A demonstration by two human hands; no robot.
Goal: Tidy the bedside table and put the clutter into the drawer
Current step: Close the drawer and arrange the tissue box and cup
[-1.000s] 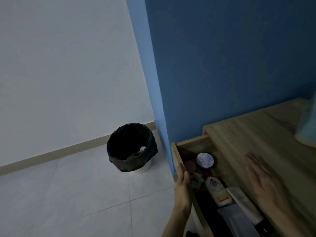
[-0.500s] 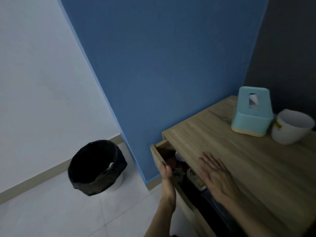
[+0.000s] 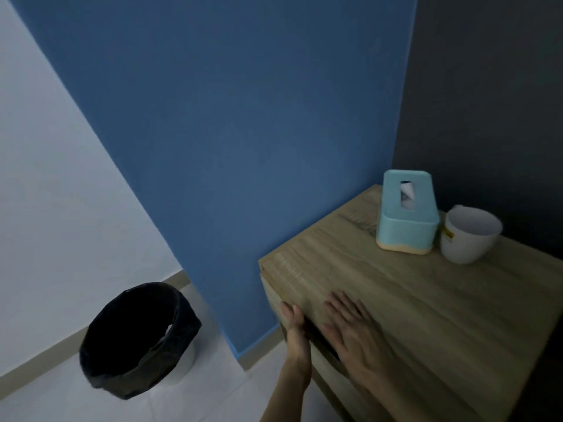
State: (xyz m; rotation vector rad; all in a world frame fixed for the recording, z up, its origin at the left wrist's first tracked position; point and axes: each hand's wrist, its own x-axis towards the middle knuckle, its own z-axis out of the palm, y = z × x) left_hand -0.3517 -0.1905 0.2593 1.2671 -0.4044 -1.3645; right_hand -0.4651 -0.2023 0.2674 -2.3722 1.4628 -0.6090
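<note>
Drawer point(image 3: 292, 324) sits almost flush in the bench point(image 3: 426, 300) front, a thin dark gap showing between the hands. Left hand point(image 3: 294, 327) presses the drawer front, fingers together; right hand point(image 3: 353, 333) lies flat on the benchtop, fingers spread. Tissue box point(image 3: 406, 222) and white cup point(image 3: 467, 236) stand touching at the bench's back corner.

No text, number or brand can be read anywhere in the head view. The only marking that shows is a small yellow label on the side of the white cup point(image 3: 469, 234) that stands on the bedside table point(image 3: 426, 300) — its print is too small and blurred to make out. The turquoise tissue box point(image 3: 407, 220) just beside the cup shows plain faces — no lettering on them.
</note>
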